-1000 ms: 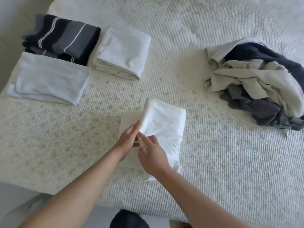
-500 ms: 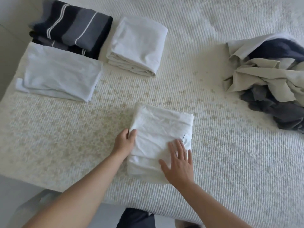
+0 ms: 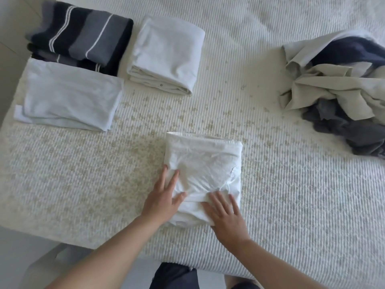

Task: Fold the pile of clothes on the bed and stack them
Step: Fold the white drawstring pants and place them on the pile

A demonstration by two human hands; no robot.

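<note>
Folded and set down at the bed's (image 3: 291, 205) far left: one dark striped garment (image 3: 81, 40), one pale blue garment (image 3: 68, 97), one white buttoned garment (image 3: 166, 57), lying side by side rather than in one stack. In hand: a white folded garment (image 3: 204, 163), near edge centre; left hand (image 3: 164, 197) and right hand (image 3: 227, 217) both lie flat on it with fingers straight, pressing, grasping nothing. Outstanding: the unfolded pile (image 3: 337, 90) at right, beige, navy and grey pieces, plus stacking.
</note>
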